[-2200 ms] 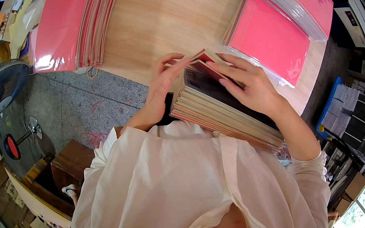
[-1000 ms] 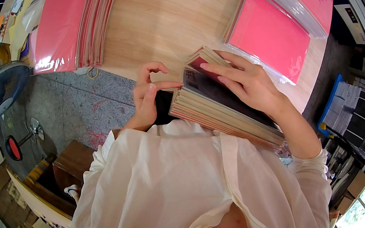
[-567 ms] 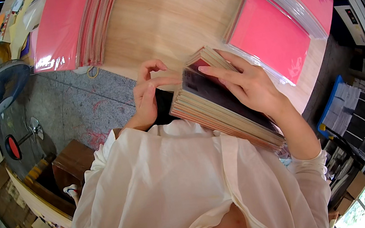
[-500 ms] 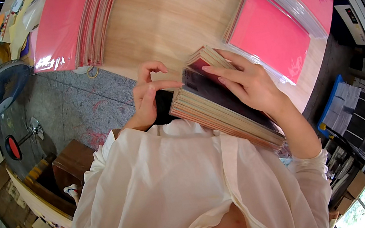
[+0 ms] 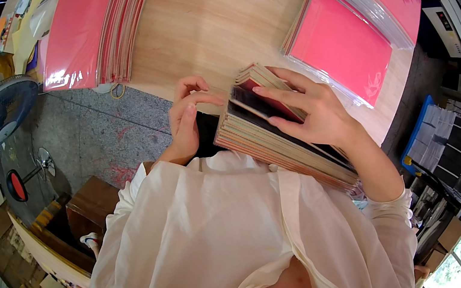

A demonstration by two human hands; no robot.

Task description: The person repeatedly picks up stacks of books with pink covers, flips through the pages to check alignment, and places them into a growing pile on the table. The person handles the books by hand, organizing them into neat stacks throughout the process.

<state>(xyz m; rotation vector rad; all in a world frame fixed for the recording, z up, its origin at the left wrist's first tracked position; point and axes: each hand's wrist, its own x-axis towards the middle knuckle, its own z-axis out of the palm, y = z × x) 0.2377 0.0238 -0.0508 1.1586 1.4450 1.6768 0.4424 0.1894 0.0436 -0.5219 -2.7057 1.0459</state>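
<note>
The stack of sheets is held against the chest, right hand spread flat on top; the left hand, seemingly pinching its corner, has barely shifted.

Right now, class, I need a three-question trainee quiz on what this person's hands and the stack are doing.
1. True or false: the right hand rests on top of the stack.
2. Which hand has its fingers curled at the stack's near corner?
3. The red sheets on the table lie: A) inside clear sleeves B) in a box C) on the floor.

Key: 1 true; 2 left hand; 3 A.
</note>
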